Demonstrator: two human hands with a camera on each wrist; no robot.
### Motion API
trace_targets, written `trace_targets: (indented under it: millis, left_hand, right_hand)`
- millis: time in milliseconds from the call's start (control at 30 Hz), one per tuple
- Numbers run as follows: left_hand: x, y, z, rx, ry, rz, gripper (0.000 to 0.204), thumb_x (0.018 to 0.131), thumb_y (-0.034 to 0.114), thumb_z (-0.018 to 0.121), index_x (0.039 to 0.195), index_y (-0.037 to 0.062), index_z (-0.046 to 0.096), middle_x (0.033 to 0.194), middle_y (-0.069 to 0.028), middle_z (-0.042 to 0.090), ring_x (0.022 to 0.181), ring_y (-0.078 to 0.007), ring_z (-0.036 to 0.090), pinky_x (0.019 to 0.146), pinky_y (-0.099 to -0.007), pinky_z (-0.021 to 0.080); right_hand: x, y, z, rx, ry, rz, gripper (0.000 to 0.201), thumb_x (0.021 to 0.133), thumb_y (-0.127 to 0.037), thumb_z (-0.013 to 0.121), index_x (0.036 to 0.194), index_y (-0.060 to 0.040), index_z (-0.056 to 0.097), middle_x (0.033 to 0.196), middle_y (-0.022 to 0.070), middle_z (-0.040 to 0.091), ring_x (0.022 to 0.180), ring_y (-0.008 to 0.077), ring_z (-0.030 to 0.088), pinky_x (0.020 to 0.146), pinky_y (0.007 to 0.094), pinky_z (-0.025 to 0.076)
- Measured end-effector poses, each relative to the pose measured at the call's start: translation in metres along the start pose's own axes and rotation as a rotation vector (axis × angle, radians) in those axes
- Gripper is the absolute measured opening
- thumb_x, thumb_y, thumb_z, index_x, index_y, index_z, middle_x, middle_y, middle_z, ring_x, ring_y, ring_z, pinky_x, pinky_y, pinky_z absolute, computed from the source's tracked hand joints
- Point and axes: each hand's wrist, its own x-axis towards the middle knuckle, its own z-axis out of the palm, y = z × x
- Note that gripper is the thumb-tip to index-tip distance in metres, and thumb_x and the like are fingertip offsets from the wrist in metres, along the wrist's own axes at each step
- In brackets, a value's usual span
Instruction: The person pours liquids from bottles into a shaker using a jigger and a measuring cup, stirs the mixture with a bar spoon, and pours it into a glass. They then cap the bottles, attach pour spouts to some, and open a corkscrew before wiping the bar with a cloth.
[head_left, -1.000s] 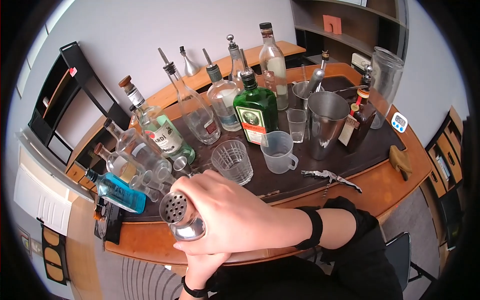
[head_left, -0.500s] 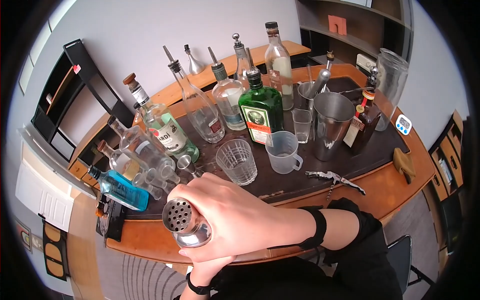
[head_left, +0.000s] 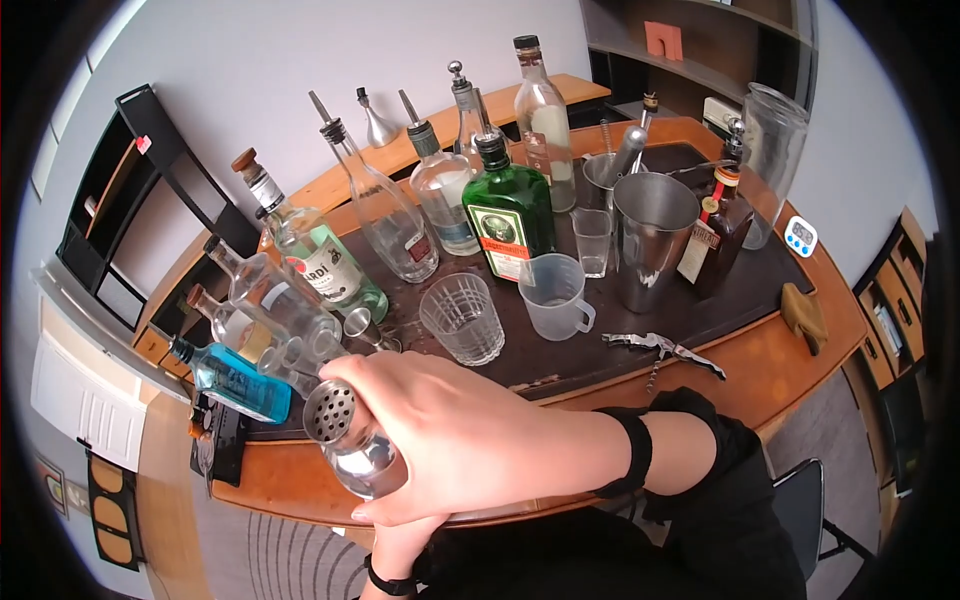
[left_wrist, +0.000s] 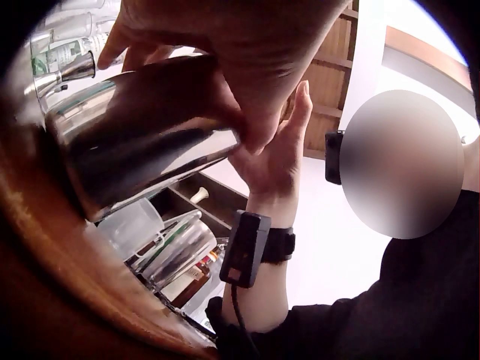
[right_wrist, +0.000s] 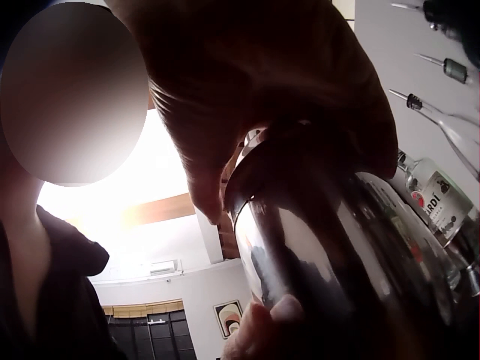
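Observation:
In the head view my right hand (head_left: pixel 450 425) grips a metal cobbler shaker (head_left: pixel 365 465) around its shoulder, fingers curled over the far side. The perforated strainer top (head_left: pixel 333 412) is uncovered and leans to the left. Lower down, my left hand (head_left: pixel 405 545) shows mostly at its wrist; the right hand covers the rest. The left wrist view shows the left hand (left_wrist: pixel 225 45) curled around the shiny shaker body (left_wrist: pixel 142 142). In the right wrist view the right hand (right_wrist: pixel 285 82) wraps the shaker's upper end, with left fingertips (right_wrist: pixel 281 315) against its side.
A double jigger (head_left: pixel 368 328), a cut-glass tumbler (head_left: pixel 462 320) and a plastic measuring jug (head_left: pixel 553 298) stand just beyond the hands. Behind are several bottles, including a green one (head_left: pixel 508 205). A mixing tin (head_left: pixel 650 250) and corkscrew (head_left: pixel 665 350) are at right.
The shaker and both hands have shifted slightly left and away from me, the strainer top leaning a little further left. The head view has shifted a little too.

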Motion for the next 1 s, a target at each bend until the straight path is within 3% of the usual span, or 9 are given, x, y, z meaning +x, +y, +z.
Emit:
trace_targets:
  millis: [133,200,533,633,667,700,767,800,1000]
  left_hand:
    - [0.004,-0.004,0.004,0.011,-0.039,0.006,0.059,0.071,0.011,0.082,0.122,-0.0001,0.055,0.116,-0.009,0.063,0.104,-0.0185,0.063,0.093,-0.0366,0.05]
    - [-0.038,-0.023,-0.022,0.017,-0.057,0.011,0.059,0.071,0.012,0.082,0.122,0.0,0.055,0.116,-0.009,0.063,0.104,-0.0186,0.063,0.092,-0.0365,0.05]
    - [-0.021,-0.022,-0.016,0.081,-0.061,0.037,0.059,0.071,0.013,0.082,0.122,0.0009,0.055,0.117,-0.0092,0.063,0.105,-0.0189,0.063,0.092,-0.0363,0.05]
    - [-0.011,-0.022,-0.011,0.093,-0.074,0.044,0.059,0.071,0.013,0.082,0.122,0.0011,0.055,0.117,-0.0092,0.063,0.105,-0.019,0.063,0.092,-0.0362,0.05]
    - [0.0,-0.02,-0.007,0.095,-0.081,0.048,0.059,0.071,0.013,0.082,0.122,0.0012,0.055,0.117,-0.0092,0.063,0.105,-0.019,0.063,0.091,-0.0362,0.05]
    - [-0.004,-0.023,-0.01,0.096,-0.089,0.052,0.059,0.071,0.013,0.082,0.122,0.0013,0.055,0.117,-0.0092,0.063,0.105,-0.0191,0.063,0.091,-0.0362,0.05]
    - [-0.004,-0.026,-0.013,0.101,-0.105,0.057,0.059,0.071,0.013,0.082,0.122,0.0014,0.055,0.117,-0.0093,0.063,0.105,-0.0191,0.063,0.091,-0.0361,0.05]
    - [0.0,-0.021,-0.013,0.232,-0.145,0.045,0.064,0.07,0.017,0.083,0.125,0.0029,0.054,0.118,-0.0094,0.063,0.108,-0.0202,0.062,0.091,-0.0356,0.05]
    - [-0.006,-0.039,-0.022,0.241,-0.139,-0.156,0.066,0.068,0.021,0.085,0.123,0.0031,0.054,0.113,-0.0091,0.064,0.104,-0.0205,0.064,0.09,-0.0357,0.05]
  right_hand:
    - [-0.006,-0.008,0.007,-0.113,0.059,-0.029,0.087,0.065,-0.025,0.083,0.131,0.0069,0.035,0.103,0.0161,0.057,0.096,0.0343,0.058,0.086,0.0435,0.046]
    - [-0.006,-0.009,0.004,-0.08,0.024,-0.029,0.085,0.065,-0.024,0.083,0.129,0.0067,0.037,0.102,0.016,0.057,0.095,0.0344,0.058,0.086,0.0431,0.046]
    - [-0.003,-0.004,0.022,-0.131,0.149,-0.168,0.075,0.059,-0.022,0.085,0.117,0.0051,0.044,0.094,0.0127,0.058,0.088,0.0334,0.06,0.08,0.0421,0.048]
    - [0.001,0.002,0.014,-0.082,0.092,-0.147,0.073,0.059,-0.021,0.084,0.115,0.0046,0.045,0.09,0.0113,0.059,0.085,0.0324,0.061,0.079,0.0432,0.048]
    - [0.004,0.005,0.013,-0.071,0.127,-0.191,0.056,0.059,-0.017,0.078,0.098,0.0003,0.042,0.081,0.0154,0.055,0.074,0.0338,0.059,0.068,0.0428,0.049]
    - [0.005,0.008,0.011,-0.073,0.126,-0.191,0.056,0.059,-0.017,0.078,0.098,0.0003,0.042,0.081,0.0154,0.055,0.074,0.0338,0.059,0.068,0.0428,0.049]
    - [0.006,0.012,0.008,-0.012,0.056,-0.121,0.072,0.059,-0.019,0.083,0.116,0.0014,0.044,0.089,0.0115,0.059,0.08,0.0299,0.061,0.072,0.0393,0.05]
    - [0.007,0.015,0.007,0.005,0.055,-0.12,0.074,0.059,-0.019,0.083,0.118,0.0006,0.043,0.089,0.0119,0.059,0.079,0.0297,0.061,0.069,0.0377,0.051]
    - [0.009,0.017,0.002,0.055,-0.004,-0.111,0.078,0.06,-0.021,0.083,0.122,0.0008,0.041,0.09,0.0123,0.058,0.08,0.0296,0.061,0.07,0.038,0.051]
